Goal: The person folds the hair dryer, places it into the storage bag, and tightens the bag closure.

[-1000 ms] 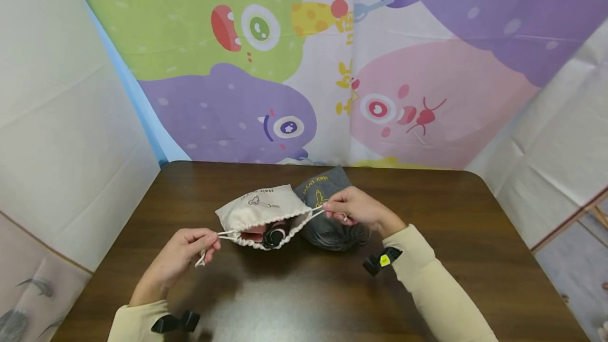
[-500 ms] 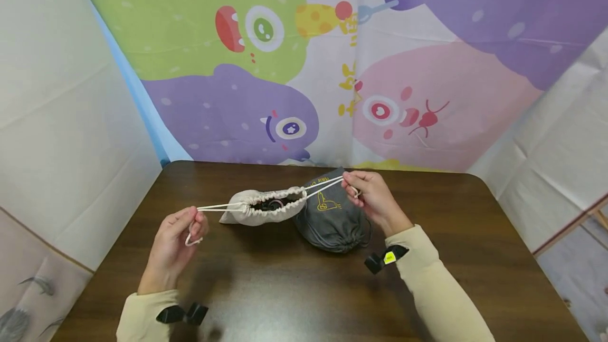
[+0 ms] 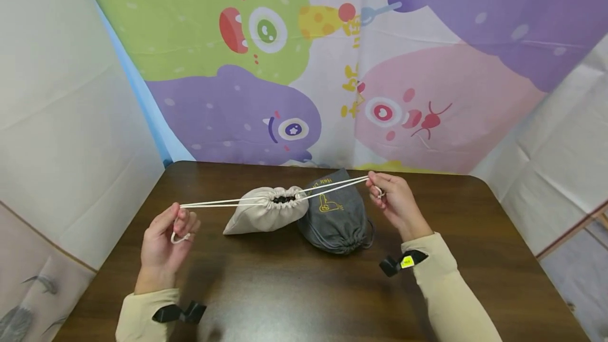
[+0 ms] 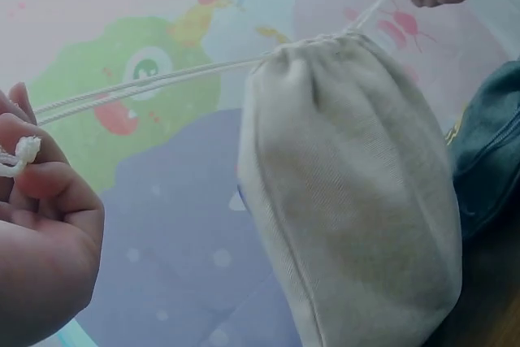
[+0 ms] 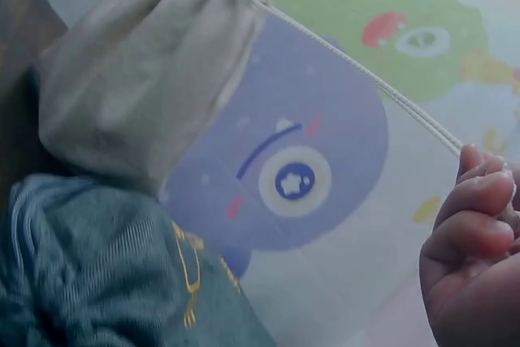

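Observation:
A cream drawstring bag has its mouth gathered to a small dark gap, so its contents are mostly hidden. White drawstrings run taut from both sides of the mouth. My left hand pinches the left cord, its knotted end hanging by the fingers. On the other side my right hand pinches the right cord, which passes over a grey drawstring bag with yellow print. In the left wrist view the cream bag hangs full and upright. The right wrist view shows both bags side by side.
Both bags are near the back of a dark wooden table. A cartoon-print cloth hangs behind it, and pale fabric panels stand at the sides.
Both hands have moved apart, drawing the cords longer. The cream bag's mouth has shrunk from wide, with pink and black things showing, to a narrow gap. The grey bag is more exposed.

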`<state>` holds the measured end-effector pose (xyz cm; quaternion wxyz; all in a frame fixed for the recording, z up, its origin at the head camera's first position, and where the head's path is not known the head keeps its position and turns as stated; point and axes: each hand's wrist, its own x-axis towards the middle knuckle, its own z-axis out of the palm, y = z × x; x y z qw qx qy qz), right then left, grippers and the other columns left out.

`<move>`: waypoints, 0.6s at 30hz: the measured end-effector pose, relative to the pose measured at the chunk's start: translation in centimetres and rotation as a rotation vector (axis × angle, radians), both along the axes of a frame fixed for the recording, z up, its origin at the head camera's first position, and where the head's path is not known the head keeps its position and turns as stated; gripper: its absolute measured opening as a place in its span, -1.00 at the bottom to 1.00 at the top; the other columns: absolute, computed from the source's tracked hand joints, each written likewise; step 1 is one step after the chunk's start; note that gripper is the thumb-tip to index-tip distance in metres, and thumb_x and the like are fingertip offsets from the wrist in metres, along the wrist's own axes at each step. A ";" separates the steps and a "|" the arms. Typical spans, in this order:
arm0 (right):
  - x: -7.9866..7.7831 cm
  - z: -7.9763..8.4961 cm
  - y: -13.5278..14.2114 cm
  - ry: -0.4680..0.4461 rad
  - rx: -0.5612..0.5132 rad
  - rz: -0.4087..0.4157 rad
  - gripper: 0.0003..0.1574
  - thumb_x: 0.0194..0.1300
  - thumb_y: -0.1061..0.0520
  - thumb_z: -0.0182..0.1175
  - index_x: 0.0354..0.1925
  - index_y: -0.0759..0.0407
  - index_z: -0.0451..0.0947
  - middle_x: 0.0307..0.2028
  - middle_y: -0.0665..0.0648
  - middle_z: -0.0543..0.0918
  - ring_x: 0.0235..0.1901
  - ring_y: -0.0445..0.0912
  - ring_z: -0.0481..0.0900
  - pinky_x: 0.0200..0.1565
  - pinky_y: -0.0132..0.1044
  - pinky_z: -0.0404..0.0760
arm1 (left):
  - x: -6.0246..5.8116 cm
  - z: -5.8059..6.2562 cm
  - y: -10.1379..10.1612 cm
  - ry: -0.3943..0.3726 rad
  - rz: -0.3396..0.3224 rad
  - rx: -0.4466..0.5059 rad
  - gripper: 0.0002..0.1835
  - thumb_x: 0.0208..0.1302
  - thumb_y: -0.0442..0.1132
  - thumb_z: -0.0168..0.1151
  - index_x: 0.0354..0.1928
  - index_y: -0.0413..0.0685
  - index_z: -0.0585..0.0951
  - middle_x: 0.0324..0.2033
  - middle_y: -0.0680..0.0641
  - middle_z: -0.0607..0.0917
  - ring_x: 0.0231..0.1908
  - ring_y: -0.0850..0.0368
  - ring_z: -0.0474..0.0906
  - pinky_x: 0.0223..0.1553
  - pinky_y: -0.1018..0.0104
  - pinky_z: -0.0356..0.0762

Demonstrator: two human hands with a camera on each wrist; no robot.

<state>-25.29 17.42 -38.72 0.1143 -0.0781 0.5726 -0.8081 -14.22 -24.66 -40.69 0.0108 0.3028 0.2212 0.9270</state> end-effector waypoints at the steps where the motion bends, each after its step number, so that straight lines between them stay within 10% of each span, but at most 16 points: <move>1: 0.0 -0.2 0.4 -0.006 -0.007 0.002 -0.49 0.51 0.18 -0.07 -0.58 0.12 0.57 -0.74 -0.08 0.40 -0.79 -0.29 0.28 -0.74 -0.54 0.22 | 0.0 -0.1 -0.1 -0.013 -0.010 0.017 -0.33 0.55 -0.33 -0.60 -0.28 -0.53 0.61 -0.53 -0.18 0.64 -0.58 0.13 0.00 -0.44 0.37 -0.20; 8: 0.0 -1.3 2.0 -0.025 -0.017 -0.031 -0.50 0.50 0.20 -0.05 -0.59 0.13 0.59 -0.74 -0.08 0.39 -0.79 -0.30 0.27 -0.73 -0.55 0.21 | 0.1 -0.8 -0.8 -0.070 -0.051 0.049 -0.34 0.56 -0.32 -0.59 -0.33 -0.51 0.58 -0.53 -0.20 0.65 -0.59 0.13 -0.02 -0.45 0.39 -0.25; 18: 0.5 -0.5 2.0 0.047 0.009 -0.111 -0.57 0.43 0.17 0.10 -0.60 0.11 0.64 -0.74 -0.07 0.52 -0.79 -0.30 0.37 -0.73 -0.56 0.29 | 0.2 0.0 -0.5 -0.039 0.193 -0.168 -0.44 0.54 -0.42 -0.48 -0.28 -0.41 0.62 -0.37 -0.13 0.69 -0.30 0.05 0.51 -0.16 0.31 0.36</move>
